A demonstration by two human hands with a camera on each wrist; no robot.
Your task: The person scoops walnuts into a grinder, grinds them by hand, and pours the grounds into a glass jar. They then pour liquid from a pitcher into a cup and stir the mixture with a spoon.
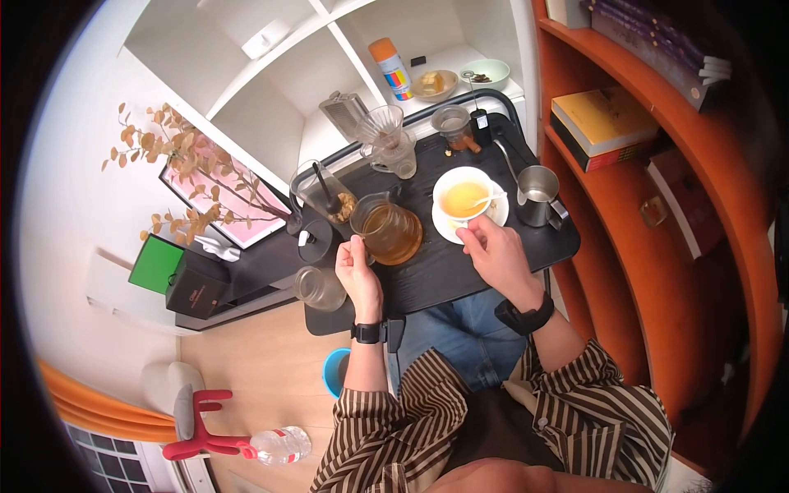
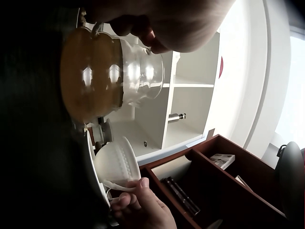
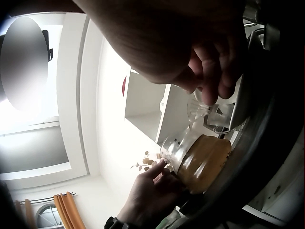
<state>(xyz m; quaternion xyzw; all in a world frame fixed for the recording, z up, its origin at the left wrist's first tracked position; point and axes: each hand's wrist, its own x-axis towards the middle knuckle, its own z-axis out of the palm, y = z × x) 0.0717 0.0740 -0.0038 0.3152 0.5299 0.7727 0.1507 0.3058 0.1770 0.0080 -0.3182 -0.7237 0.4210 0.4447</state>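
Observation:
A glass pitcher (image 1: pixel 388 230) of amber liquid stands on the black tray table (image 1: pixel 427 287). My left hand (image 1: pixel 359 278) holds it by its handle with curled fingers, also seen in the right wrist view. To its right, a white cup (image 1: pixel 462 174) of yellow liquid sits on a white saucer (image 1: pixel 448 233), with a white spoon (image 1: pixel 491 199) leaning in it. My right hand (image 1: pixel 500 256) pinches the cup's handle between thumb and fingers. The left wrist view shows this pinch low on the ribbed side of the cup (image 2: pixel 118 162).
Right of the cup stands a metal jug (image 1: pixel 538 195). Behind are a glass dripper (image 1: pixel 381 127) and a small glass bowl (image 1: pixel 452 123). Left of the pitcher are a tilted glass (image 1: pixel 316 187) with brown lumps and an empty glass jar (image 1: pixel 320 288) at the tray's edge. An orange bookshelf (image 1: pixel 649 271) borders the right.

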